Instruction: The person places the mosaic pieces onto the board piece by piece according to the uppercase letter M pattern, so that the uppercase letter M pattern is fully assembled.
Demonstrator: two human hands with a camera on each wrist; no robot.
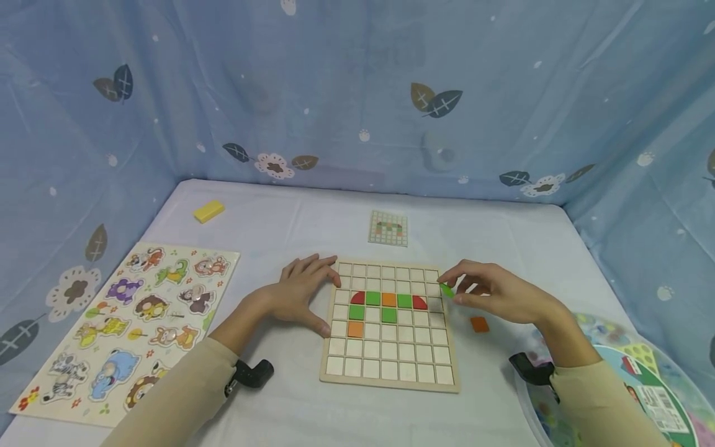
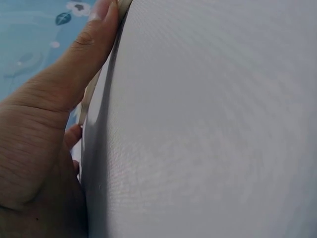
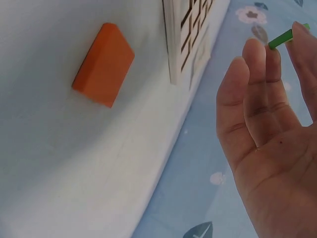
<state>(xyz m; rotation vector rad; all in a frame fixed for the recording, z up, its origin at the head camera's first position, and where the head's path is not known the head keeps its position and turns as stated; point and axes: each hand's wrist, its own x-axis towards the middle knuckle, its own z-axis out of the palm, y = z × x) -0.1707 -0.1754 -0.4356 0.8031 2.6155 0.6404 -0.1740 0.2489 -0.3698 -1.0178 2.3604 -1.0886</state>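
Observation:
A wooden grid board lies flat on the white table, with red, green and orange tiles set in its upper and left squares. My left hand rests at the board's left edge, fingers spread, its thumb touching the frame in the left wrist view. Beyond the board's right edge my right hand pinches a green tile between thumb and fingers, raised above the table. That green tile is seen edge-on in the right wrist view. A loose orange tile lies on the table below my right hand.
Behind the board lies a small pattern card. An animal puzzle board takes up the left side, and a yellow block sits at the back left. At the lower right is a clear round container with a printed label.

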